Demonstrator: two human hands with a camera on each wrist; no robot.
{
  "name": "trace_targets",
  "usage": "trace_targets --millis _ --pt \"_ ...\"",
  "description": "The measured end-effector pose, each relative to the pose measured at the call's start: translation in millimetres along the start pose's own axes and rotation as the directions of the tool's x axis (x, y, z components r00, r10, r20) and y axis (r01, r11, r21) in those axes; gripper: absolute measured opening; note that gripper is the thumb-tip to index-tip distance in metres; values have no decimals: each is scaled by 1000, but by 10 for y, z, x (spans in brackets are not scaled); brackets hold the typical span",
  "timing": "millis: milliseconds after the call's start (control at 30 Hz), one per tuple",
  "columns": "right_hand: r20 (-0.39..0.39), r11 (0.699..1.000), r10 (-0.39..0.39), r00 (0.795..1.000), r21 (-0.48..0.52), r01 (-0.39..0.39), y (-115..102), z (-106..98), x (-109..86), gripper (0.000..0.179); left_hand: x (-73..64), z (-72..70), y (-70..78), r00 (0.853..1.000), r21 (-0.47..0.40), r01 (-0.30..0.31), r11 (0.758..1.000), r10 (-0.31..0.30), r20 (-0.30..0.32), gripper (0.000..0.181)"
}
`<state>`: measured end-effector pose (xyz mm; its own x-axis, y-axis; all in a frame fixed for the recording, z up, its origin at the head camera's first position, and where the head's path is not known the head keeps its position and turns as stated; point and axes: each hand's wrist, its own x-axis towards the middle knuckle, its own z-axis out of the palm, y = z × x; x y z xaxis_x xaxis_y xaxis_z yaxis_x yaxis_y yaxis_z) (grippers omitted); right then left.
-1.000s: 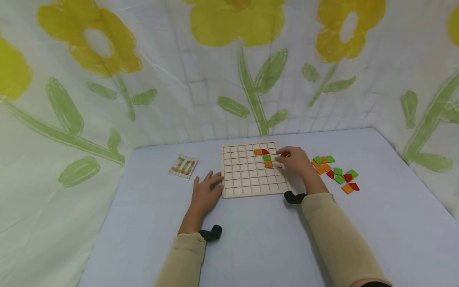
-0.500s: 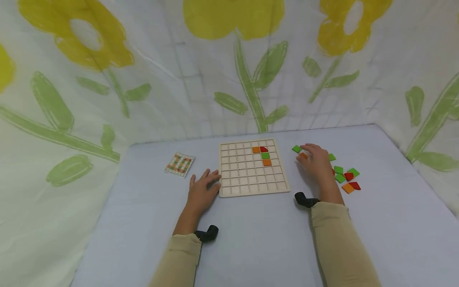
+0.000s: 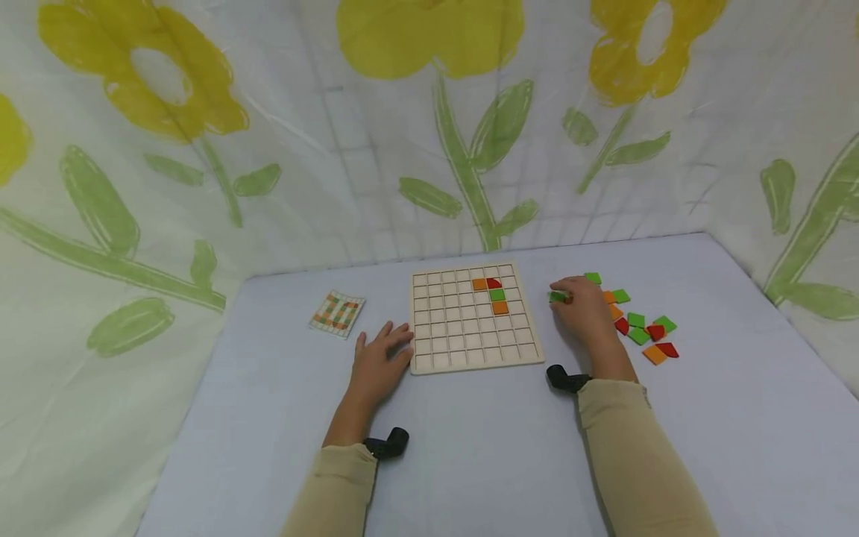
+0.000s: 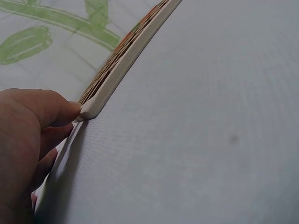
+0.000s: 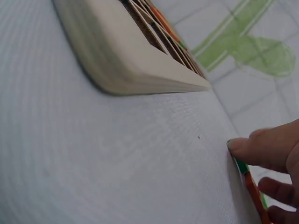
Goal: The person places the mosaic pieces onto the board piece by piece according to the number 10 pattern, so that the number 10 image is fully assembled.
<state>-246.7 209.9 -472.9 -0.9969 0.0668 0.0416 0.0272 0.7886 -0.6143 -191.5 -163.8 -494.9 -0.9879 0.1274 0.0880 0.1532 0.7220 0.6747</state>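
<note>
My right hand (image 3: 582, 309) is just right of the wooden grid board (image 3: 456, 332), thumb and fingers pinching a green square tile (image 3: 558, 297) low over the table. In the right wrist view the thumb is on the green tile (image 5: 241, 166), and an orange tile (image 5: 252, 189) lies right behind it, beneath the curled fingers. My left hand (image 3: 380, 363) rests at the board's left edge with fingers spread; its thumb touches the board's near corner (image 4: 91, 111) in the left wrist view. Set in the grid are two orange tiles (image 3: 499, 307), a red rounded one (image 3: 493, 283) and a green one (image 3: 496, 295).
Several loose green, orange and red tiles (image 3: 639, 337) lie scattered to the right of my right hand. A small card with a coloured grid pattern (image 3: 338, 314) lies left of the board. A flower-printed cloth (image 3: 376, 149) hangs behind the white table (image 3: 470, 447).
My right hand has moved from beside the board right to the loose tiles, then drawn a green tile slightly nearer. Its fingers have closed on that tile. The left hand stays at the board.
</note>
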Motion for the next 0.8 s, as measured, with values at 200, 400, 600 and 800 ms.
trace_targets --millis 200,400,600,800 --pt "8 997 -24 1000 -73 24 40 25 30 36 11 13 -33 1000 -2 1 1000 -1 -1 34" --pt "50 992 -56 997 -111 61 -94 64 5 35 3 8 -36 1000 -10 1 1000 -1 -9 33" --pt "269 978 -208 940 40 205 -393 179 -56 36 -18 -4 -38 1000 -11 6 1000 -6 -18 31" --pt "333 979 -202 921 69 190 -486 259 -109 33 -10 7 -22 1000 -34 -12 999 11 -24 31"
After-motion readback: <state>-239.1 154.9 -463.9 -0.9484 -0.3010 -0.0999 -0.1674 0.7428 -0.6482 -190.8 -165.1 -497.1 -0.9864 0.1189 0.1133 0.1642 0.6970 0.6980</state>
